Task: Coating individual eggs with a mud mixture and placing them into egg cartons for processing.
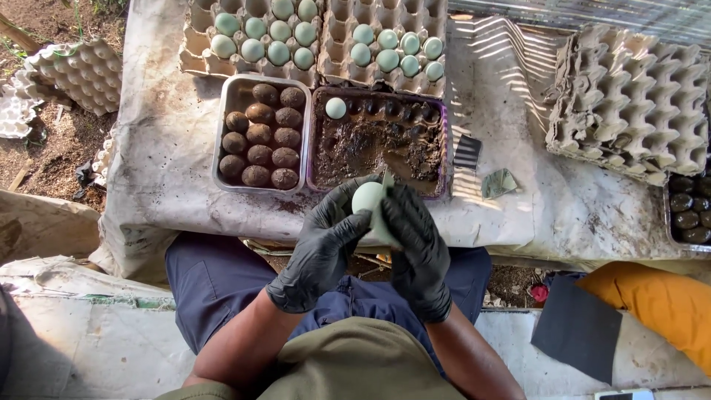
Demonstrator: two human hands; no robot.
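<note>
Both my hands wear black gloves and meet over my lap at the table's near edge. My left hand [322,248] cups a pale green egg [366,197] from the left. My right hand [418,248] closes on the same egg from the right, with a thin flat tool sticking up by its fingers. Just beyond the egg stands a purple-rimmed tray [444,141] of dark mud with one pale green egg [335,108] in its far left corner. Left of it a metal tray [222,133] holds several mud-coated brown eggs [259,134].
Two cardboard cartons [194,59] of pale green eggs line the far edge of the cloth-covered table [163,170]. A stack of empty cartons [629,104] sits at right, another [81,70] on the ground at left. A tray of dark eggs [689,207] and an orange cloth [659,304] are at right.
</note>
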